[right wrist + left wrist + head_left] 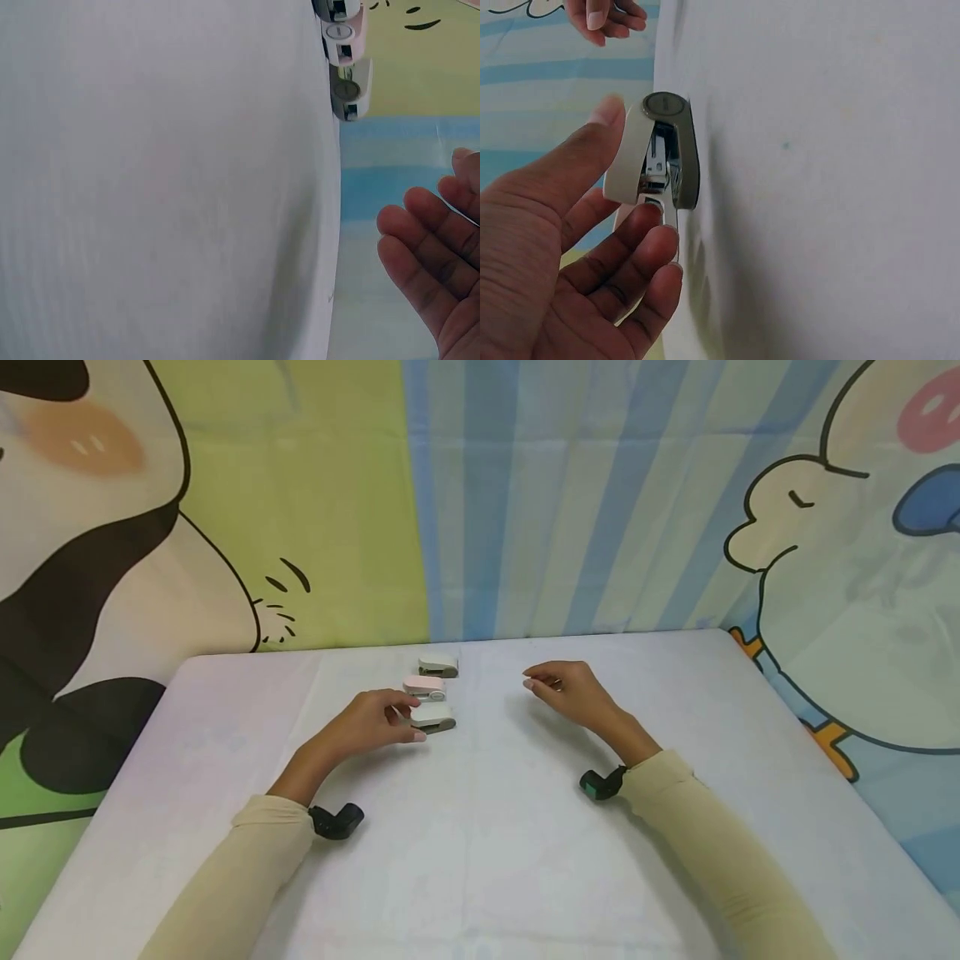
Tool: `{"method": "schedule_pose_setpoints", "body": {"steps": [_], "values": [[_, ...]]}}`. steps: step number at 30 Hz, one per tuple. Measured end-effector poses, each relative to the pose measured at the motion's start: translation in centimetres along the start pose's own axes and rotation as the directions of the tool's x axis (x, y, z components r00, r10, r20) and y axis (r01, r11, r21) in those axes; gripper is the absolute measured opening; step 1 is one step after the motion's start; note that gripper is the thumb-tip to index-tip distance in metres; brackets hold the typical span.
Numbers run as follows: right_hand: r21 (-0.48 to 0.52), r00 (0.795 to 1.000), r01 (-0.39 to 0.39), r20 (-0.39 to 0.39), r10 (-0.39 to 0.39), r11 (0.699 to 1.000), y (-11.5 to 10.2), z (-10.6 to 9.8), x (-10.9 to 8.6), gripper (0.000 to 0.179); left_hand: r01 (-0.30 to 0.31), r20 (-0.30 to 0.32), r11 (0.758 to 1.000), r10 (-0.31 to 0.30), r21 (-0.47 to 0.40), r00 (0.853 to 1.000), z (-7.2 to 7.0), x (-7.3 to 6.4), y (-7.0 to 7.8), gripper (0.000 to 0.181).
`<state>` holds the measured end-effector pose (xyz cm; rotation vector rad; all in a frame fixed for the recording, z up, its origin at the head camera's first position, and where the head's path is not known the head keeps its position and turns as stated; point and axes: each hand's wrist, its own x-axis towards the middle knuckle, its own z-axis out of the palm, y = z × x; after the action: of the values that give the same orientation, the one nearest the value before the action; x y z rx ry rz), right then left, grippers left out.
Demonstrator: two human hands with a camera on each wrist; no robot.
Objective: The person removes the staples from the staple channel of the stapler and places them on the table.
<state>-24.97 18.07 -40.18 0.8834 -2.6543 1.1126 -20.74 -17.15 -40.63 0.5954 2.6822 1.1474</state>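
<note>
Three small staplers stand in a row running away from me on the table: a white one with a grey base (432, 717) nearest, a pink one (424, 686) behind it, and another white one (438, 665) at the back. My left hand (367, 722) is at the left end of the nearest stapler, thumb on the near side and loosely bent fingers toward the far side. In the left wrist view that stapler (684, 150) lies beyond the spread thumb and fingers, which do not close on it. Well to the right, my right hand (573, 693) hovers above the table, fingers loosely bent, holding nothing.
A white cloth covers the table (480, 843). Behind it hangs a printed curtain (555, 502) with cartoon animals and blue stripes. Each wrist carries a small black camera, one at the left (337, 822) and one at the right (602, 783).
</note>
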Motion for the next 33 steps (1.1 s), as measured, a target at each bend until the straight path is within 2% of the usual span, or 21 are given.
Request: {"method": "schedule_pose_setpoints", "body": {"steps": [7,18,22,27,29,33], "values": [[0.07,1.0,-0.004,0.004,0.003,0.998,-0.7,1.3,-0.2,0.025,0.002,-0.039,0.999,-0.004,-0.045,0.999,1.2,0.5,-0.2,0.056],[0.142,1.0,-0.006,0.005,0.005,0.99,-0.5,1.9,-0.7,0.024,-0.004,-0.121,1.0,0.002,-0.012,0.993,2.3,0.7,-0.2,0.034],[0.177,0.999,-0.008,0.043,0.0,0.984,-1.1,2.0,-0.5,0.026,-0.033,-0.138,0.999,0.028,-0.036,0.99,2.7,0.7,0.2,0.03],[0.171,0.991,-0.04,0.13,0.018,0.984,-2.2,2.3,-0.8,0.028,-0.078,-0.102,0.993,0.069,-0.088,0.992,4.2,0.9,1.3,0.029],[0.162,0.987,-0.017,0.159,-0.009,0.987,-2.6,2.5,-0.9,0.028,-0.096,-0.098,0.99,0.086,-0.106,0.991,4.9,0.9,1.8,0.028],[0.156,0.972,0.098,0.198,-0.129,0.983,-3.6,2.8,-1.1,0.033,-0.143,-0.106,0.981,0.13,-0.131,0.986,5.8,0.9,2.9,0.024]]}}
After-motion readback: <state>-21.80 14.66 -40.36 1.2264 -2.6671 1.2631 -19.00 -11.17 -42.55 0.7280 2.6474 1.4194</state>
